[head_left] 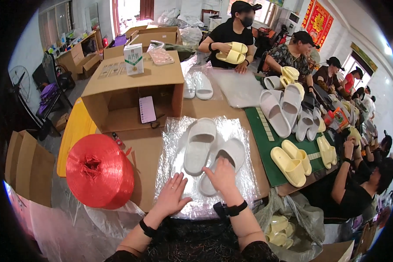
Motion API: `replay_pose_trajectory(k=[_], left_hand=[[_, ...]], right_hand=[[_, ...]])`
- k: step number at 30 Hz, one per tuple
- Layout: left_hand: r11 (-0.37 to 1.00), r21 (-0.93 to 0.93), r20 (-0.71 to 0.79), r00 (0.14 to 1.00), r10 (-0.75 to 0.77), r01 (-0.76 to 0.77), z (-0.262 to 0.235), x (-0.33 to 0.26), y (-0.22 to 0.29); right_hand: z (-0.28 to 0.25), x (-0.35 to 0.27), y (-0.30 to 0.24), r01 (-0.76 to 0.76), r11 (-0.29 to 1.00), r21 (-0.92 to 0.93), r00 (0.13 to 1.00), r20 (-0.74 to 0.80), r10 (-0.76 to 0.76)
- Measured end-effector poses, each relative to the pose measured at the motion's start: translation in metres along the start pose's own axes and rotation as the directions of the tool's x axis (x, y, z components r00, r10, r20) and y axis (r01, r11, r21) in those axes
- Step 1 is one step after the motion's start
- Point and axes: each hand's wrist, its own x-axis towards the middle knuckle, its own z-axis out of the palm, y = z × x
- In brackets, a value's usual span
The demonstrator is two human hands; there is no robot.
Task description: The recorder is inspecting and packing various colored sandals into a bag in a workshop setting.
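A pair of grey slippers lies on a sheet of clear, shiny plastic film (168, 150) in front of me. The left slipper (199, 146) points away from me; the right slipper (231, 153) sits nearer and at a slant, partly covered by my hand. My left hand (172, 195) rests flat on the film below the left slipper, its fingers spread, a ring on one finger. On the right slipper lies my right hand (222, 177), thumb held apart and fingers reaching to the opening under the strap. Those fingertips are partly hidden.
A big roll of red plastic twine (99, 170) stands at the left. Behind it, an open cardboard box (131, 85) holds a phone (147, 109). Yellow slippers (288, 163) and more grey slippers (281, 111) lie on a green mat at the right. Across the table a person (233, 37) holds yellow slippers.
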Motion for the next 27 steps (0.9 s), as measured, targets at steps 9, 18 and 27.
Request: replay_pose_trajectory(k=[9, 18, 27], left_hand=[[0.999, -0.016, -0.019, 0.999, 0.043, -0.043, 0.006, 0.004, -0.001], [1.000, -0.018, -0.065, 0.998, 0.011, -0.012, 0.003, -0.002, -0.003], [0.998, -0.059, -0.020, 0.999, -0.035, 0.034, 0.003, 0.006, 0.005]], right_hand=[[0.003, 0.078, 0.011, -0.043, 0.999, -0.004, 0.996, 0.073, 0.044], [0.057, 0.097, 0.019, -0.062, 0.997, 0.045, 0.996, -0.063, 0.065], [-0.015, 0.001, -0.003, 0.074, 0.986, 0.152, 0.997, -0.027, -0.071]])
